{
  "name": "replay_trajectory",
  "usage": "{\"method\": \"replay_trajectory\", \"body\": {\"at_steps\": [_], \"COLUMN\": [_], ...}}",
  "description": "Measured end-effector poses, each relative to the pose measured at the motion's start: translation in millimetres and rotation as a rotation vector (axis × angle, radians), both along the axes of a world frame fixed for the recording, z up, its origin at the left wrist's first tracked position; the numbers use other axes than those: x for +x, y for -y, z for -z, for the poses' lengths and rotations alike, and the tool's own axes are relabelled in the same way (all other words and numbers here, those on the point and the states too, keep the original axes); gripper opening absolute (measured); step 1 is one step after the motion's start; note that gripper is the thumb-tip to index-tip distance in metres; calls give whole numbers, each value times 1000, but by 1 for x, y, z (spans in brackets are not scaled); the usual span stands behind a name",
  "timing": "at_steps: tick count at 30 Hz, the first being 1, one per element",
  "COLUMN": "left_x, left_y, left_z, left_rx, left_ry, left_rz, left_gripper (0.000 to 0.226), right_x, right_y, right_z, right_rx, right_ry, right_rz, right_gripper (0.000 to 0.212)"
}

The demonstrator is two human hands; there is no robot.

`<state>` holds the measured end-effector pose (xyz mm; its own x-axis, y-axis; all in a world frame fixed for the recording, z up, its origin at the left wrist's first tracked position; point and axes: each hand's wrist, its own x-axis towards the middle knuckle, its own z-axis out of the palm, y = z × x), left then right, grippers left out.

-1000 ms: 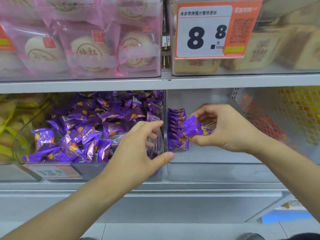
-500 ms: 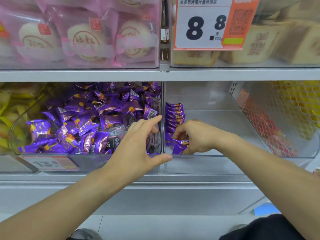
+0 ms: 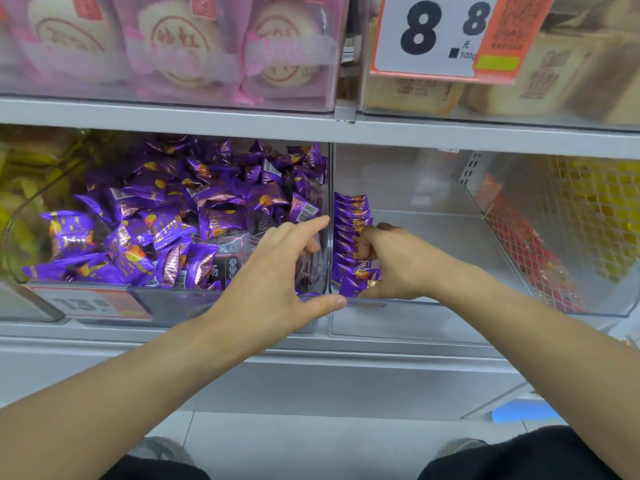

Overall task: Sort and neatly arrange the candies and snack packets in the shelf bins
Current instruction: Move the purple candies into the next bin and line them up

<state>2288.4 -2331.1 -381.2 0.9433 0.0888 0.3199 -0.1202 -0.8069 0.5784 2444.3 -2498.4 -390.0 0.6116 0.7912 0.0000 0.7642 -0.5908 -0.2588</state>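
The right hand [image 3: 391, 263], raised a second ago, now presses its purple candy [image 3: 356, 284] into the row's front; left hand [image 3: 277, 271] rests open.

Premises are a retail shop selling loose snacks by weight: grey metal shelving [image 3: 311, 128] carries clear plastic bins [image 3: 415, 306] of wrapped goods, an orange-and-white price card reading 8.8 per 500g [image 3: 436, 36] hangs at upper right, and a second price label [image 3: 90, 303] sits at lower left.
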Motion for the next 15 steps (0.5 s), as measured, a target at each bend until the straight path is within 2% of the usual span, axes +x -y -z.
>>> {"method": "replay_trajectory", "body": {"at_steps": [4, 9, 13, 15], "left_x": [0, 0, 0, 0], "left_y": [1, 2, 2, 2], "left_z": [-1, 0, 1, 1], "left_rx": [-4, -13, -23, -22], "left_ry": [-3, 4, 10, 14], "left_rz": [-4, -3, -1, -1], "left_gripper": [95, 94, 94, 93], "right_x": [-8, -4, -1, -2], "right_y": [3, 7, 7, 5], "right_z": [-13, -12, -5, -3], "right_rx": [-9, -100, -34, -6], "right_ry": [-16, -85, -134, -92], "right_rz": [-14, 118, 164, 151], "right_gripper": [55, 47, 37, 36]}}
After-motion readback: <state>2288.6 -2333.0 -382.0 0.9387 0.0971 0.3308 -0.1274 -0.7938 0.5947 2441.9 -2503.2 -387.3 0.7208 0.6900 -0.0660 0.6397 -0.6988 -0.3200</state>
